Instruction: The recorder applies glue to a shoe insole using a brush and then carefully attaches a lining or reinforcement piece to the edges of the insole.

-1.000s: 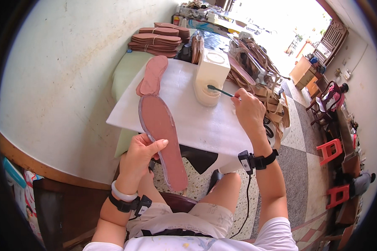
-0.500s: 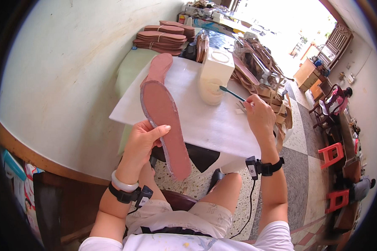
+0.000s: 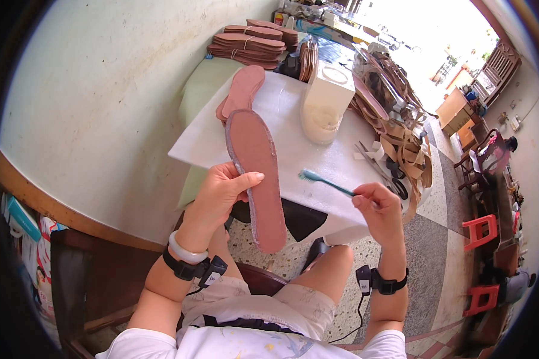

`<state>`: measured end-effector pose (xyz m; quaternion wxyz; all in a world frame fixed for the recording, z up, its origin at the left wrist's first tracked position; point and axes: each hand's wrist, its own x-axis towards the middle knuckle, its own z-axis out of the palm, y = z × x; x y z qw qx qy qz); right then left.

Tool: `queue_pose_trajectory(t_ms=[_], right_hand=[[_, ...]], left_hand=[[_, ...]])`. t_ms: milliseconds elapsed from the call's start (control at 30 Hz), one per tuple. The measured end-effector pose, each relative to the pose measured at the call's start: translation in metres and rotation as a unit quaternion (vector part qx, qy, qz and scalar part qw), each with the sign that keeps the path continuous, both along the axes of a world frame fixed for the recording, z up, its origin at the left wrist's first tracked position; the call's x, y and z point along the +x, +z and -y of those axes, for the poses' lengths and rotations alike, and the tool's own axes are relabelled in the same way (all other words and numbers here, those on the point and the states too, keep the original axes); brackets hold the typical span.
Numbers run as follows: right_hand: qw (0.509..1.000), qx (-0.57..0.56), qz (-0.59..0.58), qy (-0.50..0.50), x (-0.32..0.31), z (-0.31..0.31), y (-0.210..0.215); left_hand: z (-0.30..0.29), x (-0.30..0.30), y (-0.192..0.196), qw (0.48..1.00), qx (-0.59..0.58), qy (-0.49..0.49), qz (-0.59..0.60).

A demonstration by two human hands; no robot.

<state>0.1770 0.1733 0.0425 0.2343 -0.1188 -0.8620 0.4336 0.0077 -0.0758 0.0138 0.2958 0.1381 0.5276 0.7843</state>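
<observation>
Between the thumb and fingers of my left hand (image 3: 227,190) is a reddish-brown shoe insole (image 3: 259,173), held upright with a whitish film along its edge. My right hand (image 3: 379,210) pinches the handle of a teal toothbrush (image 3: 324,181); its bristles are apart from the insole, to its right. Behind the brush stands a cut-open whitish plastic jug (image 3: 329,90) with pale liquid low inside. More insoles (image 3: 243,90) lie on the white tabletop (image 3: 194,140), beyond the held one.
Bundled insole stacks (image 3: 245,48) sit at the back left by the wall. Dark-handled scissors (image 3: 384,170) lie on the table's right, beside a heap of brown strips (image 3: 401,134). Red stools (image 3: 480,232) stand on the floor at the right.
My right hand has brought the toothbrush away from the jug, toward me and nearer the insole. The insole is still in my left hand. The whole view has shifted slightly.
</observation>
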Motion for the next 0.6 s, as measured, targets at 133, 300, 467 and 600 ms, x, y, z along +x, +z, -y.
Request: queue_pose_trajectory(t_ms=[133,300,467,600], right_hand=[[0.999,0.027,-0.008,0.031,-0.006,0.015,0.007],[0.999,0.042,-0.013,0.029,-0.014,0.014,0.01],[0.998,0.049,-0.003,0.027,-0.018,0.016,0.01],[0.998,0.054,0.019,0.033,-0.012,0.015,0.004]], left_hand=[[-0.002,0.003,0.002,1.0,-0.008,-0.009,-0.018],[-0.003,0.004,-0.001,0.999,-0.012,-0.021,-0.023],[-0.001,0.005,-0.004,0.999,-0.02,-0.03,-0.031],[-0.004,0.004,-0.01,1.0,0.004,-0.009,-0.026]])
